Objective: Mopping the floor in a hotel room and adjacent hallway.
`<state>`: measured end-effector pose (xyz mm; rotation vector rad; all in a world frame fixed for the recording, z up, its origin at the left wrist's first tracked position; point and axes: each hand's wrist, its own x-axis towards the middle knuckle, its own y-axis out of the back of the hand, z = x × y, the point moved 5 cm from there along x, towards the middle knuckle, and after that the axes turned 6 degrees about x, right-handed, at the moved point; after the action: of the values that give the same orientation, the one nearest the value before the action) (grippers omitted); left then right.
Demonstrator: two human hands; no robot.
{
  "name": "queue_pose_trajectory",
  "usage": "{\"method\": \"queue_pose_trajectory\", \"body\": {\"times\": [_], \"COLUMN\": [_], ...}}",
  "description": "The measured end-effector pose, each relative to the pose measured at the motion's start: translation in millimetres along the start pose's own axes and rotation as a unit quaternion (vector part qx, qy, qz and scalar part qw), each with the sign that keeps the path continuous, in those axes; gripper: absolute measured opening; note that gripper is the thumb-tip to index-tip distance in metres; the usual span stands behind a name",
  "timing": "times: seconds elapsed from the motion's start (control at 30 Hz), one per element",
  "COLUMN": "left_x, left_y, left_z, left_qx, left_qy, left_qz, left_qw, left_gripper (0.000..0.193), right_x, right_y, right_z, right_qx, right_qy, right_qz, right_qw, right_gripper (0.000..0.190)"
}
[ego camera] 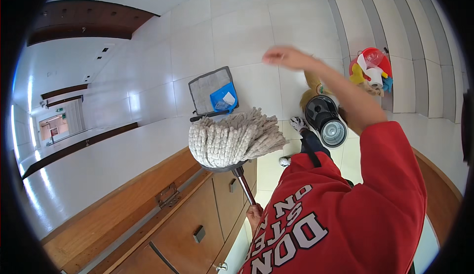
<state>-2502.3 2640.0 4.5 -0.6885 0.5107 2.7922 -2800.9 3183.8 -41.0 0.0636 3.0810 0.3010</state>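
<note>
My left hand (pixel 254 214) is closed around the metal handle (pixel 244 185) of a mop, low beside my red shirt. The thick, off-white string mop head (pixel 229 139) is raised at the handle's far end, its strands folded over a grey holder. My right hand (pixel 289 57) is held out over the tiled floor, blurred, with loosely bent fingers and nothing seen in it. Below that forearm, by my feet, stands a black spin-mop bucket (pixel 326 120) with a metal basket. Straw-coloured broom bristles (pixel 311 85) show beside it. A blue dustpan (pixel 225 98) lies on a grey, dark-edged mat or cloth (pixel 205 89).
At right, a red bucket (pixel 383 61) holding cloths, a paper roll and a clear plastic item sits by the tiled steps (pixel 403 85). Wooden cabinet fronts (pixel 189 229) with dark handles and a hinged wooden edge (pixel 111 218) run along the lower left.
</note>
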Motion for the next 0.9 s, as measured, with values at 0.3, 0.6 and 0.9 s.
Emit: {"method": "queue_pose_trajectory", "body": {"times": [0.3,0.6,0.9], "left_x": [8.8,10.6,14.5], "left_y": [1.6,-6.1,-14.5], "left_z": [-12.8,1.0,23.9], "left_qx": [0.066,-0.045,-0.153], "left_qy": [0.057,0.125,0.202], "left_qz": [-0.036,-0.119,-0.136], "left_qw": [0.996,0.984,0.958], "left_gripper": [0.054,0.064,0.065], "right_x": [-82.9,-114.8,-123.2], "right_y": [-129.9,-143.8,-129.9], "right_z": [48.5,40.0,36.1], "right_qx": [0.207,0.389,0.423], "right_qy": [-0.154,-0.181,-0.094], "right_qz": [-0.019,0.022,0.138], "right_qw": [0.966,0.903,0.891], "right_gripper": [0.035,0.027,0.016]}}
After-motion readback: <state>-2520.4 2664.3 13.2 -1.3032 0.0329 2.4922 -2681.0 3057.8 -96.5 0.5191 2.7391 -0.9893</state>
